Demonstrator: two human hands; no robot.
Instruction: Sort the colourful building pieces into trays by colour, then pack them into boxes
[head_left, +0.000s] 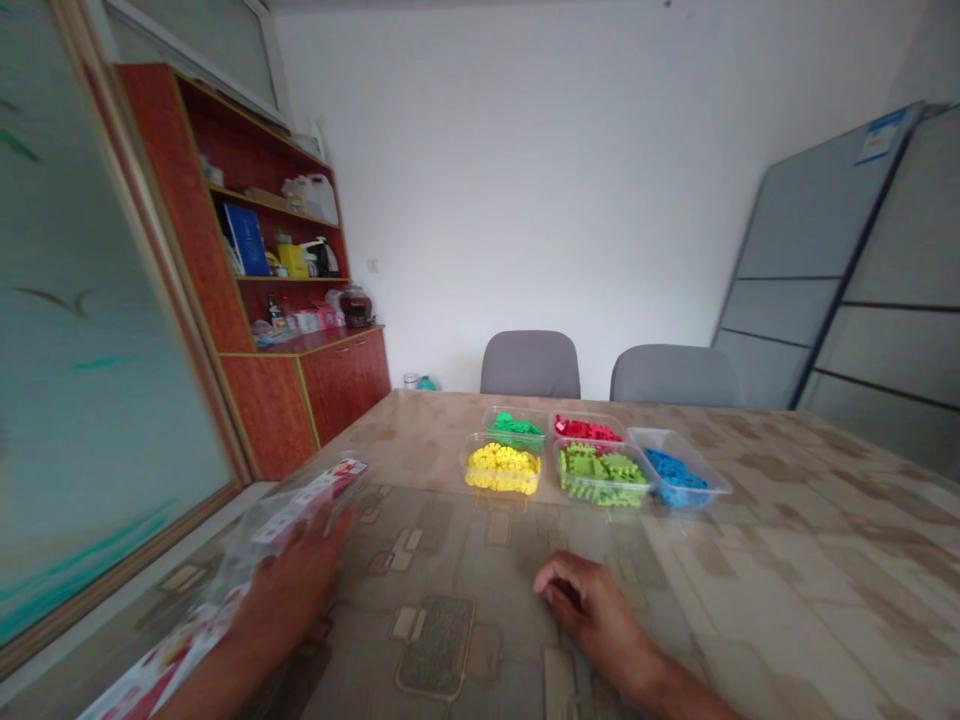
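Observation:
My left hand [300,575] lies palm down at the left of the table, fingers stretched out and a little blurred. It is over or against a clear plastic wrapper [259,520] with red and white printed strips; whether it touches is hard to tell. My right hand [592,605] rests at the front middle with its fingers curled in, and nothing shows in it. Beyond it stand clear tubs: yellow pieces [502,468], light green pieces [604,472], blue pieces [675,470], dark green pieces [516,425] and red pieces [587,430].
The patterned table [442,540] fills the foreground. Two grey chairs [530,363] stand at its far side. A red-brown cabinet [300,380] with bottles and boxes is at the back left, beside a frosted glass panel [90,330]. Tall grey cabinets [795,250] stand on the right.

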